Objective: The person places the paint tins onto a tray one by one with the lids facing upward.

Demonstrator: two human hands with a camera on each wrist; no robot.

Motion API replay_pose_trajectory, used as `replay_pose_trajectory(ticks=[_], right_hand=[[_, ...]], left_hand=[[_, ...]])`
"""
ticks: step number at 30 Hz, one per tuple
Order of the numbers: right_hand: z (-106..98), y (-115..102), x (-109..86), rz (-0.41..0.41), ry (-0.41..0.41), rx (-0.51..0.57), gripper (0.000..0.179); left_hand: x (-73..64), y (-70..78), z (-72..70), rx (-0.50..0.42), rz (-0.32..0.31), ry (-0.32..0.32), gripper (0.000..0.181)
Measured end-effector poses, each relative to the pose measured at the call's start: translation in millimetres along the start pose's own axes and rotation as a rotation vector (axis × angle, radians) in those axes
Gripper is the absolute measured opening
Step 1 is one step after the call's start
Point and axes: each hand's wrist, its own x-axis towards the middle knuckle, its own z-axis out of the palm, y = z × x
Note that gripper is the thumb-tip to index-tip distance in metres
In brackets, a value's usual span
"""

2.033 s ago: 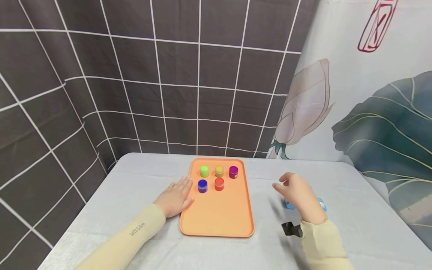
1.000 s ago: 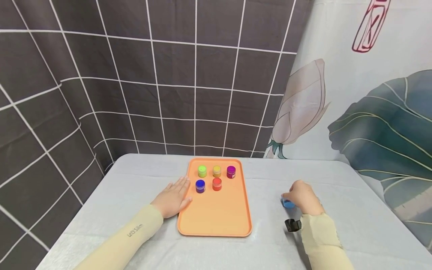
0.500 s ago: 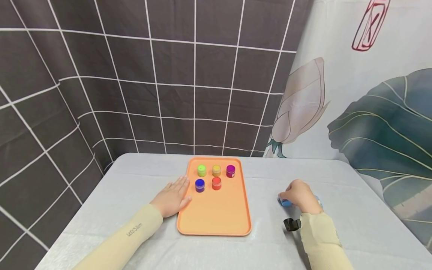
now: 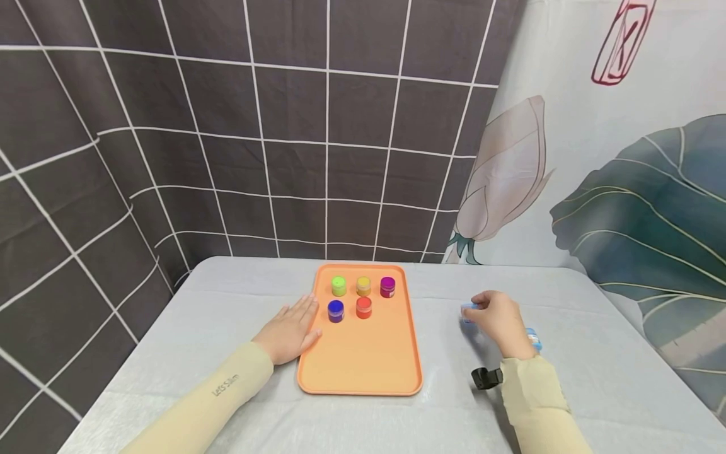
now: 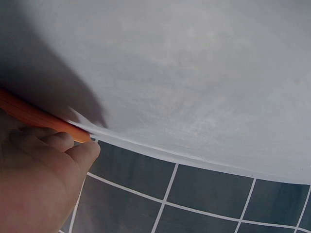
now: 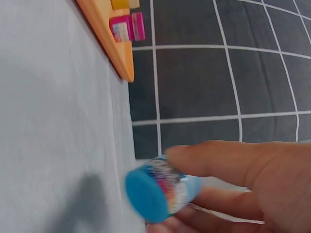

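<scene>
My right hand [image 4: 501, 321] pinches a small jar with a light-blue lid [image 6: 146, 196], a printed label round its side, between thumb and fingers. It hangs tilted above the white cloth, its shadow falling below. In the head view only a bit of that light-blue jar [image 4: 468, 313] shows past the fingertips. My left hand [image 4: 288, 331] lies flat with straight fingers on the left rim of the orange tray [image 4: 363, 372]. Standing on the tray are a green jar [image 4: 338, 286], a yellow jar [image 4: 363, 286], a purple jar [image 4: 387, 287], a dark-blue jar [image 4: 336, 311] and a red jar [image 4: 363, 308].
Another light-blue item [image 4: 534, 339] lies on the cloth-covered table [image 4: 238, 416] behind my right wrist, partly hidden. A black wrist camera [image 4: 486, 378] sticks out from the right sleeve. Dark gridded cloth [image 4: 295, 157] hangs behind the table.
My right hand came down onto the light-blue items, gripped a jar there and has raised it off the table, slightly forward and left. The left hand stays on the tray.
</scene>
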Motion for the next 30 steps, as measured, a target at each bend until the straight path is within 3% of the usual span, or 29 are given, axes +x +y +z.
replay_pose_trajectory(ticks=[6,10,24,30], right_hand=[[7.7,-4.3,0.3,-0.017,0.110,0.098,0.040],[15.3,-9.5,0.2,-0.041,0.134,0.161,0.039],[57.3,-33.8,-0.4,-0.118,0.054,0.314,0.033],[69.3,-43.6,2.9,-0.160,0.046,0.319,0.033]], left_hand=[[0.0,1.1,-1.1,-0.003,-0.003,-0.002,0.067],[0.5,0.9,-0.5,0.000,-0.002,-0.001,0.067],[2.1,0.5,1.4,0.014,-0.006,-0.005,0.068],[0.7,1.1,-0.2,0.012,0.000,0.000,0.067]])
